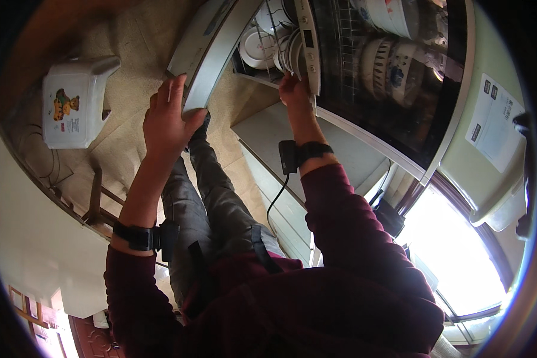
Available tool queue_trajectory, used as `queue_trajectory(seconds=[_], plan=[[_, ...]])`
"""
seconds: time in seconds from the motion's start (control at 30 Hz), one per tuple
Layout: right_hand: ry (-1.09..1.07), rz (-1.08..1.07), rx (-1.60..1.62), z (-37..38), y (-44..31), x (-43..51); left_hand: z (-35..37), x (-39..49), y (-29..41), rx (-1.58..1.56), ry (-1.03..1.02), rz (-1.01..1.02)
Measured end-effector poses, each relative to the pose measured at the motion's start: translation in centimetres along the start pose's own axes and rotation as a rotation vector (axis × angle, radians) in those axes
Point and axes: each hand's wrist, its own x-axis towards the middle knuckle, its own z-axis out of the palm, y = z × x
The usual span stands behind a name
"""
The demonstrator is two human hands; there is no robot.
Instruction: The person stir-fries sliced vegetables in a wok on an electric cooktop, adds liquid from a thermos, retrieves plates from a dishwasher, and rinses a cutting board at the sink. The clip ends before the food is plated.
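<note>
My left hand [172,109] rests with spread fingers at the edge of an open cabinet door [215,58], holding nothing. My right hand [294,91] reaches to the lower rim of upright plates [293,51] in a wire rack, just below a control panel [311,44]. Its fingertips are partly hidden, so whether they grip a plate cannot be told. Another white plate [256,48] stands to the left in the same compartment. Bowls [400,74] show behind the dark glass front [340,89] of the dish cabinet.
A white plastic stool [71,105] with a bear picture lies on the floor at left, near a pale round tabletop [40,215]. A grey-topped low cabinet [273,134] stands under the dish cabinet. At right are a pale green container [487,170] and a bright window [456,255].
</note>
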Motion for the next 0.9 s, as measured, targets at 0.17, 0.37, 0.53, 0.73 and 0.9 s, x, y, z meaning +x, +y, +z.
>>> queue_trajectory(seconds=[0.17,0.37,0.53,0.73,0.9], plan=[[-0.12,-0.039,-0.079,-0.8,-0.5,0.1,0.3,0.3,0.8,0.143,0.108,0.0],[-0.109,-0.01,0.072,-1.0,-0.2,0.0,-1.5,0.7,-1.2,0.16,0.233,0.014],[-0.182,-0.119,0.209,-1.1,0.3,-0.4,-3.5,1.5,-2.4,0.128,0.276,-0.025],[-0.374,-0.195,0.197,-2.0,0.5,-2.2,-5.4,3.3,-3.1,0.168,0.317,-0.031],[-0.345,-0.147,0.194,-2.7,0.7,-3.4,-4.9,3.0,-2.5,0.519,0.376,0.112]])
